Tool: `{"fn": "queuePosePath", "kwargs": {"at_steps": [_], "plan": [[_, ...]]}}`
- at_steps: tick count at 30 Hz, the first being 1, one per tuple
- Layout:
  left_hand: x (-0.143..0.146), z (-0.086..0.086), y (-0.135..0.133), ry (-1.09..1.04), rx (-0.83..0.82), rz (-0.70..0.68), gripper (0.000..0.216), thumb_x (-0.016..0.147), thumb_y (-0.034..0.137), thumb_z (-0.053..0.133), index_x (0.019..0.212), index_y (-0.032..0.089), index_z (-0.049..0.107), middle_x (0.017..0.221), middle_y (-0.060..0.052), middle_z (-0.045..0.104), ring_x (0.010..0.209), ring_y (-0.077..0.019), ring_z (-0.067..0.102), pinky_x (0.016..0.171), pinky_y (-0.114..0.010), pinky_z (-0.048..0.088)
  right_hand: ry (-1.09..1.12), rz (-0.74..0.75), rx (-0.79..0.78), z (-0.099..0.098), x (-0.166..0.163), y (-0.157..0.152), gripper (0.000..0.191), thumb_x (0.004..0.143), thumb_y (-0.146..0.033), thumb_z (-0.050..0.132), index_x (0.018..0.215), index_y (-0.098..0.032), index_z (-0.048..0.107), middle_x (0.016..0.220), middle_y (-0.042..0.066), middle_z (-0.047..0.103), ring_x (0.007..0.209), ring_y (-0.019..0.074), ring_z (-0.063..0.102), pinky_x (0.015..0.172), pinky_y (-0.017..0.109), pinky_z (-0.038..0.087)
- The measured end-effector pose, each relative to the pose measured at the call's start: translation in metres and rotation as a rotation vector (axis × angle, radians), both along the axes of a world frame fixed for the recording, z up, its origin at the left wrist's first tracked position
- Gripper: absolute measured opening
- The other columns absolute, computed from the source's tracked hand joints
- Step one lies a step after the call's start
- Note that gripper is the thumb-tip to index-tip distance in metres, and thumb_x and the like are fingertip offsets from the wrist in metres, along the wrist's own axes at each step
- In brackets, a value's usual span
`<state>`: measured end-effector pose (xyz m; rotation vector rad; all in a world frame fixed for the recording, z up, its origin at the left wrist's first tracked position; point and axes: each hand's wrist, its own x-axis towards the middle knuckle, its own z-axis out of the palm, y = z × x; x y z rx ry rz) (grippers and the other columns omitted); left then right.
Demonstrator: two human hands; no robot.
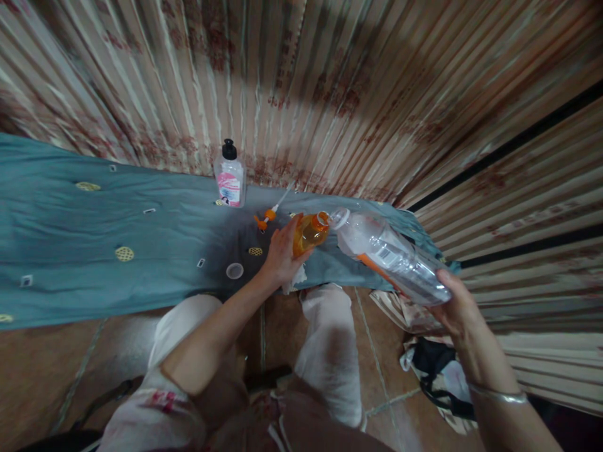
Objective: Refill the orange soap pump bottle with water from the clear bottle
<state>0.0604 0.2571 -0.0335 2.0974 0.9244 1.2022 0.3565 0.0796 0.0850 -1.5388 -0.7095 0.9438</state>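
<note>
While the teal cloth (pixel 70 251) lay before you, a black-capped bottle (pixel 229 176) stood at eleven o'clock from your left hand (pixel 280 254), an orange pump (pixel 266 216) at twelve, a white cap (pixel 234 270) at nine. Your left arm reached forward, fingers clamped round the small orange bottle (pixel 311 231). Your right hand (pixel 455 307), at three o'clock, gripped the clear bottle (pixel 391 254) by its base, its tilted mouth at the orange bottle's neck.

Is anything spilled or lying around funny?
No spill shows. An orange pump top with its tube lies loose on the blue cloth, and a white cap lies alone near the left hand, which holds the open orange bottle. The right hand tips a clear bottle.
</note>
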Motion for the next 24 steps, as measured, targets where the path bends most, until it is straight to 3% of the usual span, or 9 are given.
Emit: {"fn": "queuePosePath", "kwargs": {"at_steps": [9,17,24], "plan": [[0.0010,0.0002,0.0000,-0.010,-0.010,-0.001,0.080,0.087,0.050,0.070,0.154,0.022,0.036,0.148,-0.018,0.058,0.133,-0.0352,0.059,0.113,-0.057,0.045,0.011,-0.072,-0.007,0.0021,-0.0035,0.0000,0.039,0.058,-0.054,0.089,0.083,-0.028,0.075,0.076,0.002,0.081,0.086,0.0356,0.080,0.088,0.054,0.065],[0.0008,0.0010,-0.0003,-0.002,-0.024,0.008,0.081,0.086,0.047,0.073,0.154,0.022,0.036,0.148,-0.019,0.058,0.131,-0.0354,0.061,0.112,-0.057,0.046,0.022,-0.034,-0.009,0.0002,0.0002,-0.0008,0.036,0.063,-0.052,0.085,0.087,-0.027,0.074,0.083,0.004,0.082,0.098,0.0375,0.078,0.092,0.056,0.063],[0.0018,-0.0027,0.0008,0.023,0.013,0.023,0.082,0.086,0.048,0.072,0.154,0.022,0.034,0.150,-0.020,0.057,0.132,-0.0358,0.060,0.112,-0.058,0.046,0.032,-0.029,0.031,0.0009,-0.0016,0.0005,0.037,0.061,-0.049,0.088,0.087,-0.026,0.075,0.075,0.002,0.081,0.087,0.0351,0.080,0.087,0.052,0.065]]}}
